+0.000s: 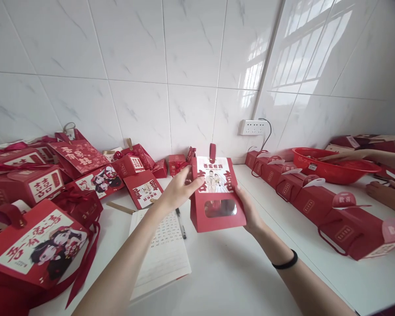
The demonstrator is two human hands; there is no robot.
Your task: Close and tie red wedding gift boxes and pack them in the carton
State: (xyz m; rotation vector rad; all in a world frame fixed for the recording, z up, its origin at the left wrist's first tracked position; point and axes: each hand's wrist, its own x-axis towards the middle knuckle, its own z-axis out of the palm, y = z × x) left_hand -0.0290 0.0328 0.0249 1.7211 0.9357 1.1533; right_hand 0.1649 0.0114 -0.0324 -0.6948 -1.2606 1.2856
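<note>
Between my hands, a red gift box (220, 215) with a wedding-couple print, an oval window and a strap on top is held upright above the white table. My left hand (181, 188) grips its upper left side, thumb on the printed front. Along the lower right side, my right hand (248, 208) is closed on the box's edge, with its far fingers hidden behind. Below my left forearm lies an open notebook (164, 267) with handwriting, and a pen (181, 224) rests on it. A similar red box (143, 189) lies just left of my left hand.
Red gift boxes with ribbons (36, 184) are piled on the left. Several handled red boxes (306, 199) stand in a row on the right. Beyond them, another person's hand (344, 156) reaches into a red basin (335, 169). A power strip (253, 127) is on the tiled wall.
</note>
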